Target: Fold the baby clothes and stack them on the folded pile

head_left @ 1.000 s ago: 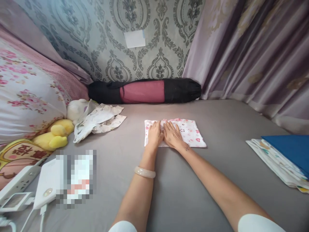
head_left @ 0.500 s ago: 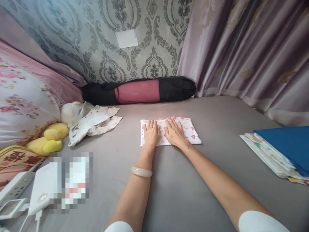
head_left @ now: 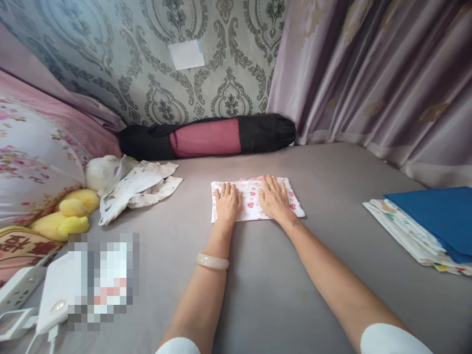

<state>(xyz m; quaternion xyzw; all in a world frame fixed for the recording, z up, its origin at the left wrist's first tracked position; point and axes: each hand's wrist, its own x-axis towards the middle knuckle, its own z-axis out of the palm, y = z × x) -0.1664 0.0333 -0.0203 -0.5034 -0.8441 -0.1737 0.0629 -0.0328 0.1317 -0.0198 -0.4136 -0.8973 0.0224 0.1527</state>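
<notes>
A folded white cloth with pink hearts (head_left: 251, 202) lies flat on the grey bed sheet (head_left: 258, 275). My left hand (head_left: 227, 202) rests palm down on its left part, fingers stretched out. On the right part lies my right hand (head_left: 275, 197), also flat with fingers spread. Both palms press on the cloth and neither grips it. A bit of pink fabric shows along the cloth's far edge. What garment it is, I cannot tell from the folds.
Left, a crumpled white printed cloth (head_left: 143, 184) lies beside yellow plush toys (head_left: 73, 211), with a power bank (head_left: 61, 290) and a power strip (head_left: 22, 287) nearer. A black and pink rolled bag (head_left: 206, 137) lies along the wall. Right is a folded pile with blue fabric (head_left: 435, 216).
My right hand has slid to the right over the cloth, widening the gap between my hands. My left hand stays on the left part. The view has shifted slightly.
</notes>
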